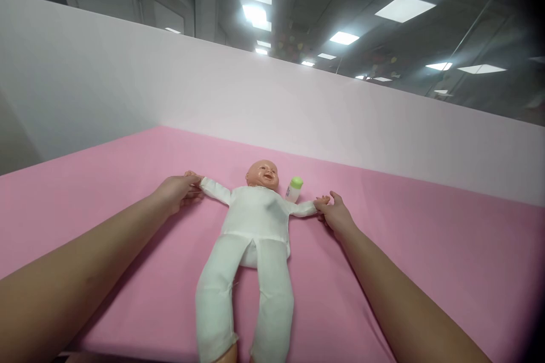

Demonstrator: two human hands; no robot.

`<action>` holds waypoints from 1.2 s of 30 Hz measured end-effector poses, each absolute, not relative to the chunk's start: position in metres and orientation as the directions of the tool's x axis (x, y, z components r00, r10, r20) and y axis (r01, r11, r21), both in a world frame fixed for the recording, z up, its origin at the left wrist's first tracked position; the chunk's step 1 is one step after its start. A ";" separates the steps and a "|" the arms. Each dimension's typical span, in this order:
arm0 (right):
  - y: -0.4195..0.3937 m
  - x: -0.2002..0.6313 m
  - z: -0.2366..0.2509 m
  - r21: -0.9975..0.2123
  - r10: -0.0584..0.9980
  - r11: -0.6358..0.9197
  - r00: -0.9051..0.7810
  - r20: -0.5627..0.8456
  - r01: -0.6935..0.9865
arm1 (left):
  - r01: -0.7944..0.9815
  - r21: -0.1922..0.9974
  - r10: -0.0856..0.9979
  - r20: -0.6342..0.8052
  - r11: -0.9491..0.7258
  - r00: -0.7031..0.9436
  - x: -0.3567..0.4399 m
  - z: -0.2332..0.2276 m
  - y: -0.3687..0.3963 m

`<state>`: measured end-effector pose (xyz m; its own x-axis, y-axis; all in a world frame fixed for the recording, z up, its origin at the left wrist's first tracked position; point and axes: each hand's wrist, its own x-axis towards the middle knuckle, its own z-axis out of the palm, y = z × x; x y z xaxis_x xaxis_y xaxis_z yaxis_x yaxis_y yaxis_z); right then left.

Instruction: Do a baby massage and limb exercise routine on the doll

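A baby doll (251, 227) in a white cloth suit lies on its back on a pink surface (404, 249), arms spread wide and legs toward me. My left hand (176, 191) is closed around the doll's wrist on the left side. My right hand (336, 214) grips the doll's small hand on the right side. A small white bottle with a green cap (294, 188) lies beside the doll's head, just above its right-side arm.
A pale pink-white partition wall (298, 108) rises behind the surface and along its left side. The near edge of the pink surface runs along the bottom left. Above the wall are ceiling lights.
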<state>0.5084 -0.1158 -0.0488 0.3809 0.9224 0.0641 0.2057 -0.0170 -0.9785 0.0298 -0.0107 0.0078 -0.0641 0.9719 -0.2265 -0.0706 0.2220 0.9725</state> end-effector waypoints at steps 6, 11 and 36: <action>-0.120 0.507 -0.042 -0.856 0.835 -0.191 0.538 0.116 0.480 | 0.326 0.945 0.991 0.048 -0.006 -0.124 0.022 -0.005 -0.007; -0.122 0.508 -0.041 -0.842 0.884 -0.162 0.455 0.109 0.515 | 0.516 0.855 0.972 0.085 0.043 -0.221 0.018 0.000 -0.005; -0.163 0.409 -0.004 -0.454 0.722 0.558 -0.136 0.679 0.694 | 0.536 0.360 0.638 0.551 -0.763 0.538 0.089 0.029 -0.088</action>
